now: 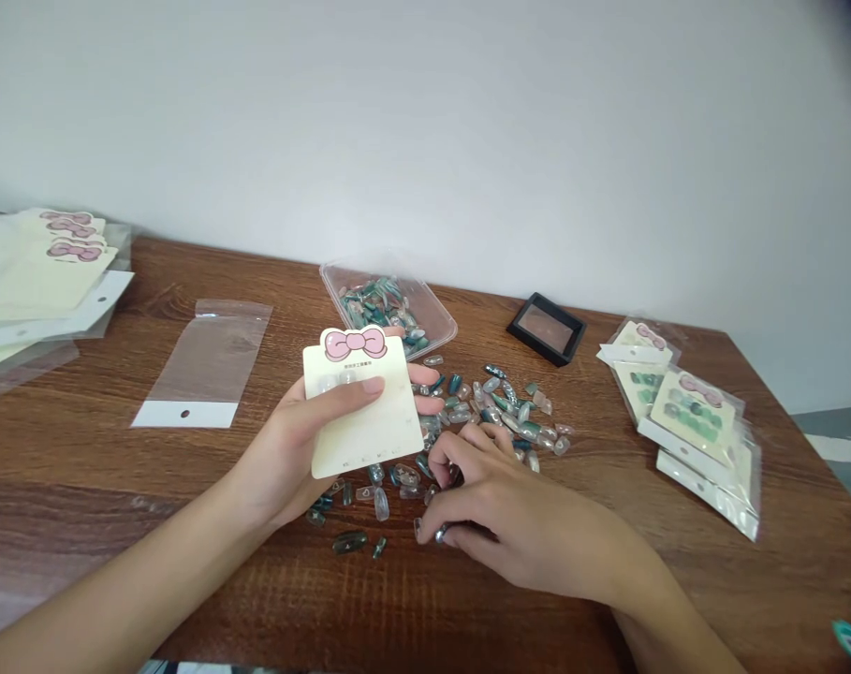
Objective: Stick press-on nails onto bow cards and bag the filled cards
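Observation:
My left hand (285, 440) holds a cream display card (369, 421) with a pink bow printed at its top; the thumb presses on its front and the fingers support it from behind. Near the thumb, a few pale, clear press-on nails are faintly visible on the card. On the table, my right hand (516, 505) is curled down at the near side of a loose spread of teal, clear and silvery press-on nails (460, 412). Its fingers are bent together, and a glossy press-on nail (440, 534) shows at the tips. The palm side is hidden.
Behind the card stands a clear plastic tub (432, 314) with more nails in it. A small black frame (569, 342) lies to its right. Filled packets (698, 412) are stacked at the right. An unfilled clear bag (211, 360) and a pile of bow cards (60, 271) lie left.

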Motion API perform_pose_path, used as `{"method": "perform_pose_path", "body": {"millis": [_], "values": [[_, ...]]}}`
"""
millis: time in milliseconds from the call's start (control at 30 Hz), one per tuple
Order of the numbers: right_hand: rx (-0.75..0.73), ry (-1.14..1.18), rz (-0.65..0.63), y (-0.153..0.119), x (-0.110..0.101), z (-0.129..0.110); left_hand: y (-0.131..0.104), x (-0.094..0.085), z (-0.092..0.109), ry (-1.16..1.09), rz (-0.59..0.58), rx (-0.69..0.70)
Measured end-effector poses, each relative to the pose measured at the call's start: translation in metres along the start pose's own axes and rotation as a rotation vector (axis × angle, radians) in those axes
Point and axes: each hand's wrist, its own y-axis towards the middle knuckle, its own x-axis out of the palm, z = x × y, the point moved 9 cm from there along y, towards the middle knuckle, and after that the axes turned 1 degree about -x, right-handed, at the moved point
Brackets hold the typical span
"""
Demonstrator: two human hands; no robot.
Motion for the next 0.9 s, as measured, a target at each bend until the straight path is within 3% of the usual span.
{"method": "perform_pose_path", "body": {"millis": [200, 400, 633, 900], "values": [[0.092, 0.078, -0.009, -0.008, -0.011, 0.012, -0.001, 0.0, 0.007, 0.013, 0.026, 0.054], [0.078, 0.089, -0.078, -0.008, -0.009, 0.022, 0.0, 0.001, 0.005, 0.012, -0.052, 0.061], [0.171, -0.064, 0.076, -0.007, -0.021, 0.028, -0.001, 0.003, 0.005, 0.01, -0.063, 0.073], [0.143, -0.384, 0.22, -0.004, -0.008, 0.0, -0.001, 0.003, 0.004, 0.018, -0.032, 0.061]]}}
